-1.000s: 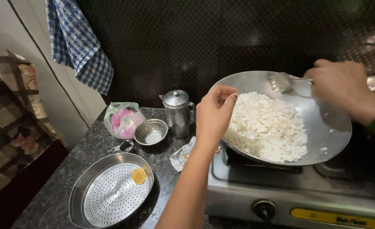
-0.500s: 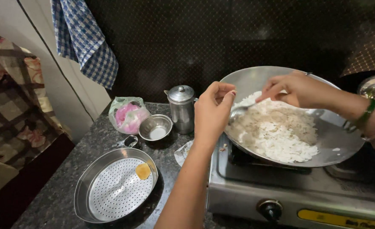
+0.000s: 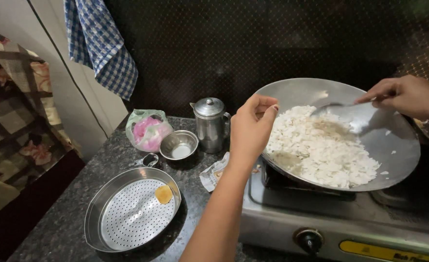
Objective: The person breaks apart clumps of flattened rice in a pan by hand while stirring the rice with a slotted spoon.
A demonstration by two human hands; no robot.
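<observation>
Two bare forearms, nothing worn

The left hand (image 3: 250,128) and its forearm are uncovered from fingers (image 3: 267,104) to elbow, with no sleeve, ring or band in sight; the nails are short and plain. The right hand (image 3: 408,97) is also bare, cut off at the wrist by the picture's edge, so any wristwear there cannot be seen.

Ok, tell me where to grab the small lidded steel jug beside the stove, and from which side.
Take the steel jug by its side handle, which juts toward the stove. Come from above and slightly behind: the left hand and the wide pan crowd the handle side, and the small bowl sits close on the other. It stands upright, so lift straight up.
</observation>
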